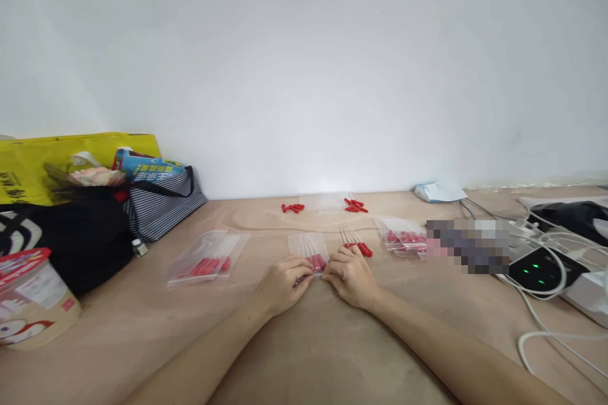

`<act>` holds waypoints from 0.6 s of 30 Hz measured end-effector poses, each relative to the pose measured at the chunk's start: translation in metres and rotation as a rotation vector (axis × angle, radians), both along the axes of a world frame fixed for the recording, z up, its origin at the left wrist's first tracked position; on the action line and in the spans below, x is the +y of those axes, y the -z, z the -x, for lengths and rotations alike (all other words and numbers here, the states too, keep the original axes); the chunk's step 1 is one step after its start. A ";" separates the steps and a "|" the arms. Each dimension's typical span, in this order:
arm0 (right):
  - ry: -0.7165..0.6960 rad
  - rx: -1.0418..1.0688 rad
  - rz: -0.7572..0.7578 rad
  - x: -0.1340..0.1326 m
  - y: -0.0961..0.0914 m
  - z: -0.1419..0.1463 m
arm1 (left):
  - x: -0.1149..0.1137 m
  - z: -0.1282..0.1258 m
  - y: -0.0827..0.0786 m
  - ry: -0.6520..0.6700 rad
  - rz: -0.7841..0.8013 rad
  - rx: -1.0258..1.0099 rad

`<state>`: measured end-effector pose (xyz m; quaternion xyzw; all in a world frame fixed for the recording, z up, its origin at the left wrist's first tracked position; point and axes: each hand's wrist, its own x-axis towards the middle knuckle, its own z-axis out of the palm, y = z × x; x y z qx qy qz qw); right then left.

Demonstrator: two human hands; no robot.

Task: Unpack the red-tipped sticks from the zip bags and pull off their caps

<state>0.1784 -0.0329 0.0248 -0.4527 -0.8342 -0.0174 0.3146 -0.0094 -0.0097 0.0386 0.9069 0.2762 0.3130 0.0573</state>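
Both my hands are at work mid-surface, just apart from each other. My left hand (286,283) pinches the near edge of a small clear flat plastic bag (295,244); my right hand (352,275), fingers bent, pinches the same edge near its right corner. Inside the bag: thin pale sticks with red handles (318,261), handles toward me. The bag lies flat on the light-brown wood-look surface (304,354). Just beyond my right hand, a loose fan of red-handled pale sticks (365,250). Toward the left edge, filled clear bags (204,266), overlapping; to the right, a stack of filled bags (403,239). Along the back edge, two clusters: short red pieces (293,208) and more red-handled sticks (355,205). Back-left corner: a black-and-white striped bag (164,207). Right side: white cables (525,338).
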 end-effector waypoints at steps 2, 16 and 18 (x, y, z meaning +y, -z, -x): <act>-0.004 0.005 -0.011 0.000 0.001 0.000 | 0.001 -0.001 0.001 0.012 -0.016 0.003; -0.076 0.076 -0.262 0.003 0.004 0.000 | -0.004 -0.011 -0.001 -0.094 0.336 -0.244; -0.077 0.064 -0.274 0.004 0.004 0.001 | -0.004 -0.011 -0.001 -0.101 0.351 -0.237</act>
